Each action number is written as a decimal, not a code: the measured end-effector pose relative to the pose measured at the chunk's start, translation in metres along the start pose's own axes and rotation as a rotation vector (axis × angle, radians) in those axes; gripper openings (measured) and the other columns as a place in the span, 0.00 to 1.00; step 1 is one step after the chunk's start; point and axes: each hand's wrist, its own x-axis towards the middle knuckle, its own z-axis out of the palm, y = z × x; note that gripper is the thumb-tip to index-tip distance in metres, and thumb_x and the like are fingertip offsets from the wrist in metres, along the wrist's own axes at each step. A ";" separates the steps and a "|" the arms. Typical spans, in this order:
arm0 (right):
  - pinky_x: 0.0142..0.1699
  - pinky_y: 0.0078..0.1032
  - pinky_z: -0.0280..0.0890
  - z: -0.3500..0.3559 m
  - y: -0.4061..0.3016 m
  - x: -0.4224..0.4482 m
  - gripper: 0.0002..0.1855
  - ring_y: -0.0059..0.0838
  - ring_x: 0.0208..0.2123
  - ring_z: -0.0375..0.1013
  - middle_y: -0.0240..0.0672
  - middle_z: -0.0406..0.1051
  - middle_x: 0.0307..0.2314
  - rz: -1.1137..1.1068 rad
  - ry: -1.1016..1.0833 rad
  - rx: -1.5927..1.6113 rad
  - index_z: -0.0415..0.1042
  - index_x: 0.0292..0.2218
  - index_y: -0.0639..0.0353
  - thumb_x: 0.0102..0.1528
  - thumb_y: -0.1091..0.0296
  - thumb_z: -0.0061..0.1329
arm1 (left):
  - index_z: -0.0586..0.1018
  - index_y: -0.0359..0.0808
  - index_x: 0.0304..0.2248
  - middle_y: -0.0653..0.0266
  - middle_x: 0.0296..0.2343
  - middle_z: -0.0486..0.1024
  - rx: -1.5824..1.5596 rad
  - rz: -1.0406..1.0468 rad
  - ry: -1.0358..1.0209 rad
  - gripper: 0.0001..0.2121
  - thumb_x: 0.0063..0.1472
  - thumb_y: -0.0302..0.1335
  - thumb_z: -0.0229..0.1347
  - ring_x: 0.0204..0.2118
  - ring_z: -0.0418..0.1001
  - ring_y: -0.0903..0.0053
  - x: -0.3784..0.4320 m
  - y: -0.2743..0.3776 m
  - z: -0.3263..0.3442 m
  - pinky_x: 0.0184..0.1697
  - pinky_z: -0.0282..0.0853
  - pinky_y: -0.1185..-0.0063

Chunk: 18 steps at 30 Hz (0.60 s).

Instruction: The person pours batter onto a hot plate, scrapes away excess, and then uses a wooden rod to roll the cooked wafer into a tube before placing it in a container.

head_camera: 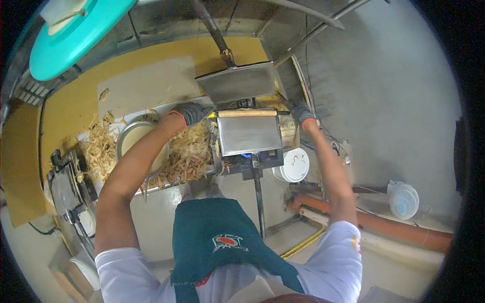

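Observation:
A hinged metal baking iron stands open before me. Its upper plate (238,81) is tilted up, and its lower plate (250,135) lies over a burner with a blue flame (246,155). Along the far edge of the lower plate rests a thin, light-brown wafer roll (248,113). My left hand (191,113), in a dark knit glove, has its fingertips on a yellow-ended tool (211,114) at the roll's left end. My right hand (301,110), also gloved, is just beyond the plate's right side. Its fingers are blurred, and whether they grip anything is unclear.
Left of the iron, a metal bowl of pale batter (132,138) stands among heaped wafer scraps (189,151). Another iron (66,185) is at far left. A long handle (259,204) juts toward me. A white lidded bucket (295,165) and fan (404,200) are at right.

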 end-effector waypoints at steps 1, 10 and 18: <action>0.34 0.27 0.65 0.016 -0.010 0.009 0.19 0.34 0.27 0.72 0.41 0.75 0.26 0.268 -0.181 0.094 0.72 0.38 0.68 0.51 0.60 0.48 | 0.69 0.40 0.51 0.56 0.47 0.70 -0.041 0.030 0.069 0.24 0.64 0.41 0.30 0.50 0.68 0.63 -0.003 -0.012 0.009 0.59 0.50 0.60; 0.29 0.35 0.63 0.034 -0.040 -0.069 0.14 0.40 0.22 0.71 0.50 0.70 0.19 0.747 0.003 0.228 0.72 0.29 0.69 0.45 0.64 0.49 | 0.70 0.37 0.48 0.50 0.45 0.71 0.056 -0.321 0.073 0.21 0.64 0.40 0.36 0.47 0.70 0.61 -0.052 0.104 -0.028 0.51 0.64 0.68; 0.44 0.40 0.63 0.010 -0.090 -0.032 0.21 0.55 0.36 0.70 0.57 0.71 0.32 0.816 -0.172 0.102 0.72 0.36 0.68 0.48 0.57 0.43 | 0.69 0.37 0.50 0.52 0.39 0.74 0.306 -0.259 0.242 0.21 0.64 0.37 0.36 0.37 0.75 0.62 -0.049 0.066 0.015 0.41 0.70 0.67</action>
